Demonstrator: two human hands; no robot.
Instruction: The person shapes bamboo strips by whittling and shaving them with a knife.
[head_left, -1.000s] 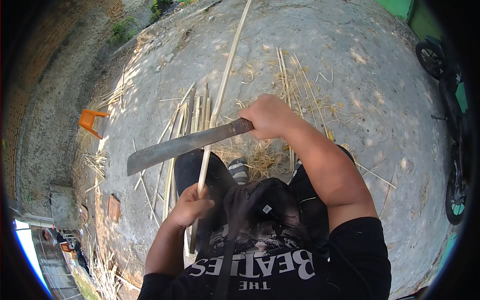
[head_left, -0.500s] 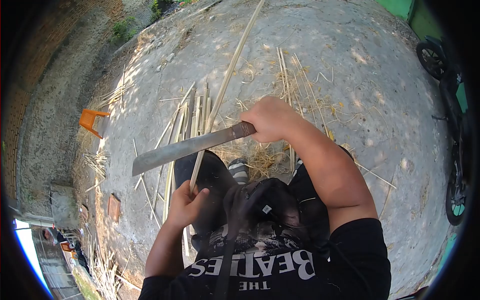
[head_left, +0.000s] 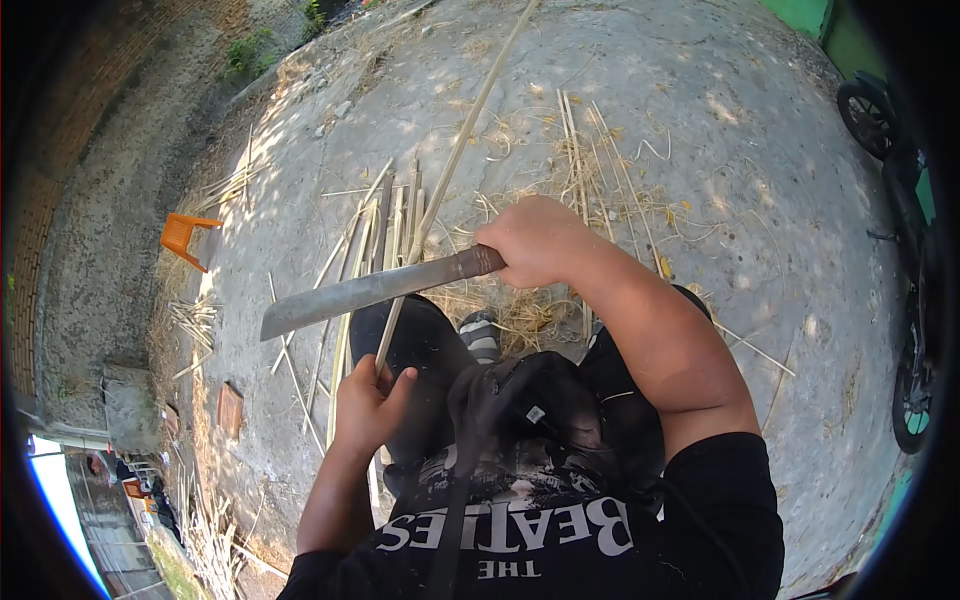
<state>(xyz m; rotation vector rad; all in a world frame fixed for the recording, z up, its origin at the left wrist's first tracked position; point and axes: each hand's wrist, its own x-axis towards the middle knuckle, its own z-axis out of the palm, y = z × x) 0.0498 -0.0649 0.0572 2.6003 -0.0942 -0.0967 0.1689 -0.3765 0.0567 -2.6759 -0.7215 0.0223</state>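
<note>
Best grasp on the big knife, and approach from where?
I'd grip the dark handle, coming from the person's right, where the right hand already has it. The long flat blade widens toward its far end and points left, so that approach likely keeps fingers off it.

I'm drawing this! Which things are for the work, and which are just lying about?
For the work:
- big knife, in the right hand
- long strip, in the left hand
- ground strips, probably

Just about, it seems:
- orange stool
- reddish slab
- motorbike
</note>
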